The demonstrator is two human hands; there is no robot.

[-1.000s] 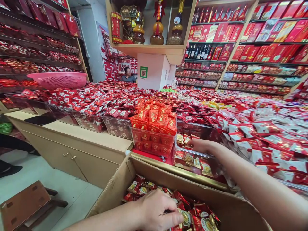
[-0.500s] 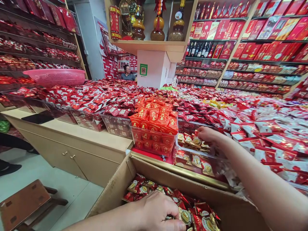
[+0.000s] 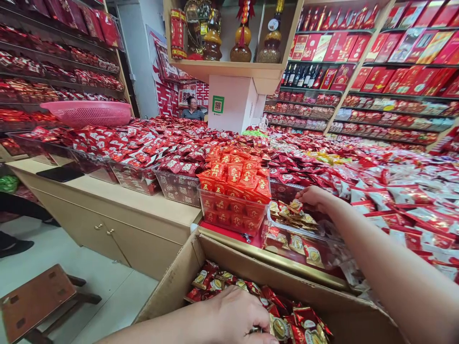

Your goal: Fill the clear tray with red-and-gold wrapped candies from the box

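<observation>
My left hand point(image 3: 234, 313) reaches into a cardboard box point(image 3: 287, 265), curled over red and gold wrapped packets point(image 3: 303, 325). Part of a packet shows between its thumb and fingers. Stretched forward, my right hand point(image 3: 313, 197) is above a clear plastic bin point(image 3: 274, 224) holding gold and red packets point(image 3: 296, 242) like those in the box. Its fingers are pressed together beside the top packets point(image 3: 294, 205); whatever they pinch is hidden. Just left of that bin stands a clear tub point(image 3: 233, 217) heaped with orange-red packets point(image 3: 234, 174).
Bins of red packets point(image 3: 139, 153) cover the counter point(image 3: 158, 212), with white and red packets point(image 3: 405, 196) at right. A pink basket point(image 3: 91, 114) rests on the left bins. A wooden stool point(image 3: 39, 296) stands on the floor. A person point(image 3: 192, 112) is at the back.
The view has shifted slightly, so everything sits a little further right. Both hands keep nearly the same places. More of the gold packets shows below my right hand.
</observation>
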